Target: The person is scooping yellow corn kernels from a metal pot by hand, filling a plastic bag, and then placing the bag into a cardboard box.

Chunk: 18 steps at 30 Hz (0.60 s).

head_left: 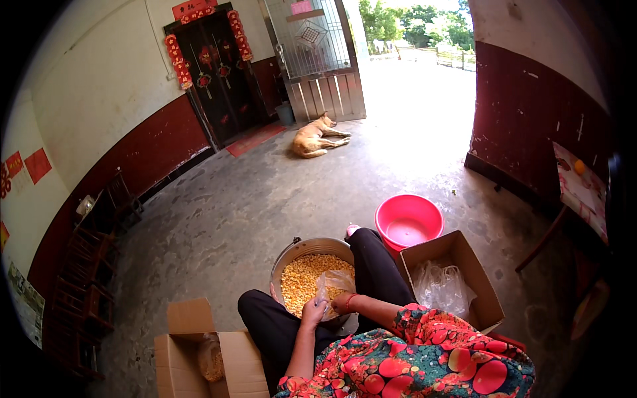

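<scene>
A metal bucket [277,262] full of yellow corn kernels [302,273] stands between my knees. Over its near side is a clear plastic bag [338,280]. My left hand [314,310] is closed on the bag's edge at the bucket's near rim. Just right of it, my right hand [342,303], with a red band at the wrist, is low against the bag and the corn; its fingers are hidden.
An open cardboard box [242,361] at my left holds a filled bag [211,358]. Another box [488,285] at my right holds clear plastic bags [441,288]. Beyond it sits a pink basin [406,222]. A dog [315,138] lies near the open door [325,93]; a table [584,192] stands right.
</scene>
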Tool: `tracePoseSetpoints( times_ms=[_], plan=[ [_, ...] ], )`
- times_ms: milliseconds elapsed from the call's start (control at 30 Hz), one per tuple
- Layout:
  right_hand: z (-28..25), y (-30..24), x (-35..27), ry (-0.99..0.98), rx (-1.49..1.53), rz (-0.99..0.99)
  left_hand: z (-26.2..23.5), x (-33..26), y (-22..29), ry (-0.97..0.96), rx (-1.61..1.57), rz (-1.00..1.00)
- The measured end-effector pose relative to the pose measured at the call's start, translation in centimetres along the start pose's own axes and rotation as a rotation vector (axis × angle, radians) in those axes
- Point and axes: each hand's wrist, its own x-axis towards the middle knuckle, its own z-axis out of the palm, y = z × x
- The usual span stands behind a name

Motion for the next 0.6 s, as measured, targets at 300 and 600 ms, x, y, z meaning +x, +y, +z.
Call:
tracePoseSetpoints(
  times_ms=[300, 600],
  plan=[
    [1.3, 0.7, 0.9, 0.099, -0.022, -0.029, -0.1, 0.3, -0.8, -0.010, 0.074, -0.042],
    [1.3, 0.7, 1.0, 0.084, -0.019, -0.024, -0.1, 0.5, -1.1, -0.016, 0.147, 0.003]
  ],
)
